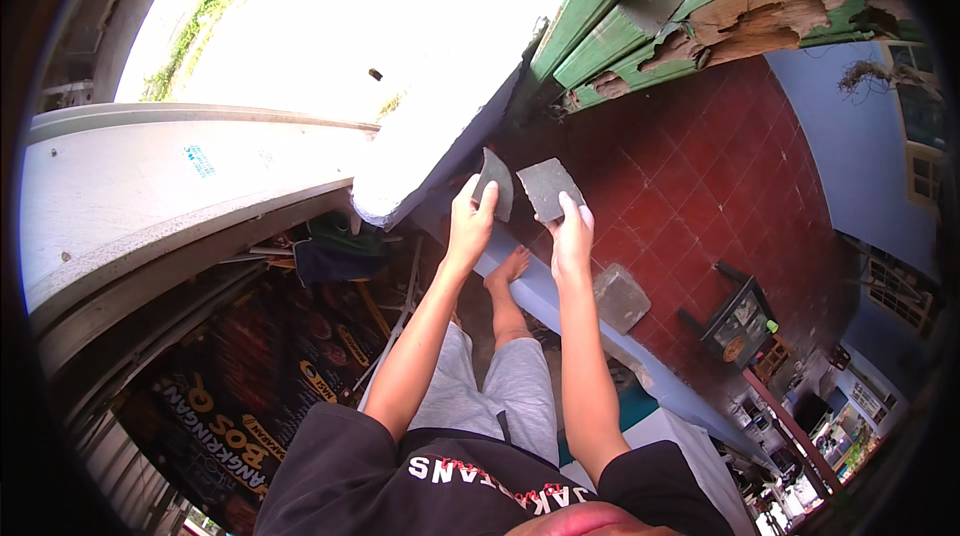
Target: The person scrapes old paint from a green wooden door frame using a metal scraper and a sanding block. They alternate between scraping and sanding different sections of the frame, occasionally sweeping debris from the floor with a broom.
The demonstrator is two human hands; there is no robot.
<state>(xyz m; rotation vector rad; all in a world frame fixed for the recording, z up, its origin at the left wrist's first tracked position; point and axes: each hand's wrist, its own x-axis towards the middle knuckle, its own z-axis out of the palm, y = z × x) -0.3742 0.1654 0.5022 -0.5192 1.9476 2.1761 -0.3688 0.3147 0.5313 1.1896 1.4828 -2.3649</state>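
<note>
My left hand [470, 221] grips a thin grey curved piece [496, 182], held up by its lower edge. Close beside it, my right hand [572, 234] holds a flat grey square piece [548, 186] by its lower corner. The two pieces sit side by side, almost touching, just under the edge of a white slab [430, 136]. Both forearms reach up from the lower edge. A bare foot [510, 266] rests on a pale blue ledge [550, 301] below the hands.
A grey block [621, 298] lies on the red tiled floor [720, 176]. A green, broken wooden frame [690, 16] runs across the top right. A dark printed banner [250, 396] lies at lower left, a small dark stand [738, 321] at right.
</note>
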